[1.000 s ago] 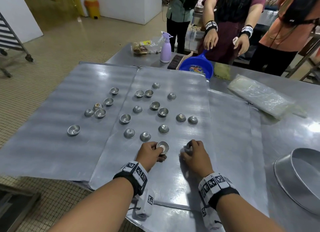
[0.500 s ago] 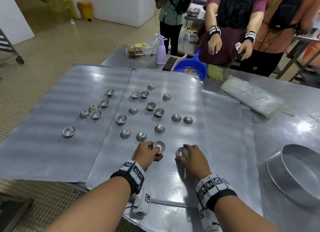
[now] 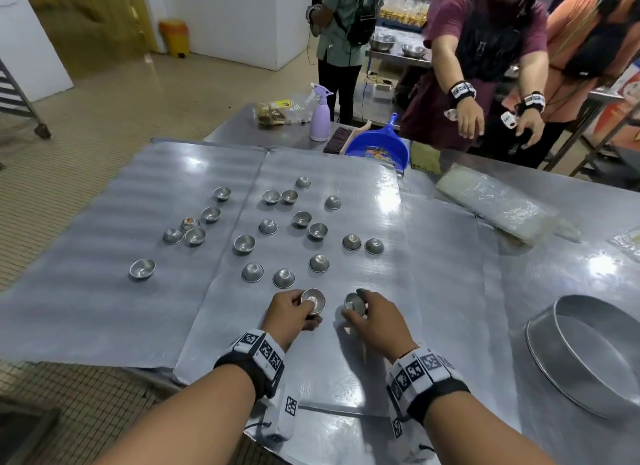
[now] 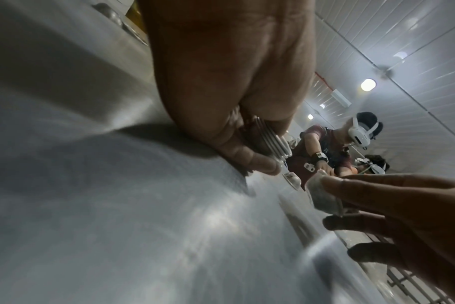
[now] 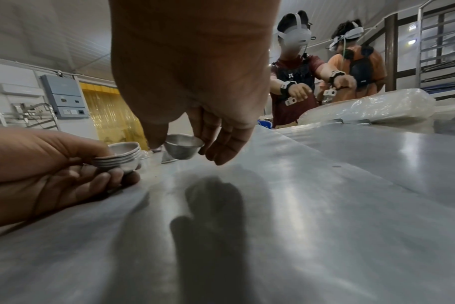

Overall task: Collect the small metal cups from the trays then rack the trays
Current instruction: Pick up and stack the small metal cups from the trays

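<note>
Left hand (image 3: pixel 289 312) at lower centre of the head view: grip curled round a stack of cups (image 5: pixel 122 157), nested several deep, resting low on the middle tray (image 3: pixel 363 194). Right hand (image 3: pixel 375 320) just beside it: grip pinching a single cup (image 5: pixel 183 149) between thumb and fingers, lifted clear of the tray in the right wrist view. Loose cups (image 3: pixel 318 263) lie scattered above the hands, across the middle tray and the left tray (image 3: pixel 86 291), whose left edge overhangs the tabletop (image 3: pixel 571 274). A bare stretch of tray lies right of the hands; a round pan (image 3: pixel 588 353) is cut off at the right edge. The exact stack count is hard to make out.
</note>
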A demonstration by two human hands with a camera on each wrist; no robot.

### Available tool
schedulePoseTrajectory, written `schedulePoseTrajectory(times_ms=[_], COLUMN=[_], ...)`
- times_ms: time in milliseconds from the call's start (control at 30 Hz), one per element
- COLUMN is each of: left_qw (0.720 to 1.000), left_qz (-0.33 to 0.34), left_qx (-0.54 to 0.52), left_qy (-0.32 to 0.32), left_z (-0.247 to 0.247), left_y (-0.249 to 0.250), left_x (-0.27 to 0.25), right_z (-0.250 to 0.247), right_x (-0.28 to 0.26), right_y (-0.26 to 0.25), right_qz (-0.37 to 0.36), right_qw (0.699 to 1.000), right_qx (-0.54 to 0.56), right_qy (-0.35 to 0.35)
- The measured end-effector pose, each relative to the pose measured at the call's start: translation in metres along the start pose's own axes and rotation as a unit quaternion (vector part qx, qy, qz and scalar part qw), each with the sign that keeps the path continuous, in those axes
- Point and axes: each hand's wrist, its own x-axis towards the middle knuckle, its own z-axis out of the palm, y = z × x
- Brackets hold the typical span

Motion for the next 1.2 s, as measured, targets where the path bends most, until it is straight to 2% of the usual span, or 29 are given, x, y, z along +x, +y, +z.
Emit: schedulePoseTrajectory(times_ms=[200, 400, 533, 700, 800, 900, 1000, 1200], left_qw=[0.999, 0.997, 0.981, 0.973, 0.974, 0.976, 0.982, 0.986], left_qz=[-0.017, -0.040, -0.065, -0.058, -0.052, -0.043, -0.037, -0.016], left_qx=[-0.011, -0.037, -0.163, -0.195, -0.185, -0.167, -0.111, -0.058], left_qy=[0.041, 0.052, 0.081, 0.105, 0.118, 0.131, 0.151, 0.153], left_z=[-0.022, -0.053, -0.059, -0.071, -0.085, -0.095, -0.096, -0.095], left_y=[0.006, 0.016, 0.021, 0.020, 0.018, 0.016, 0.012, 0.004], left_x=[-0.007, -0.014, -0.021, -0.026, -0.025, -0.022, -0.016, -0.009], right_z=[0.014, 0.037, 0.051, 0.068, 0.074, 0.075, 0.071, 0.064], right_x=[0.003, 0.011, 0.012, 0.019, 0.026, 0.038, 0.054, 0.082], right_y=[-0.038, -0.072, -0.090, -0.100, -0.098, -0.090, -0.082, -0.090], right_qz=[-0.090, -0.126, -0.149, -0.165, -0.162, -0.142, -0.112, -0.068], right_qw=[0.994, 0.990, 0.986, 0.982, 0.982, 0.985, 0.992, 0.992], right_qx=[0.057, 0.056, 0.046, 0.044, 0.056, 0.070, 0.032, -0.043], right_qy=[0.007, -0.024, -0.059, -0.077, -0.085, -0.061, -0.039, -0.100])
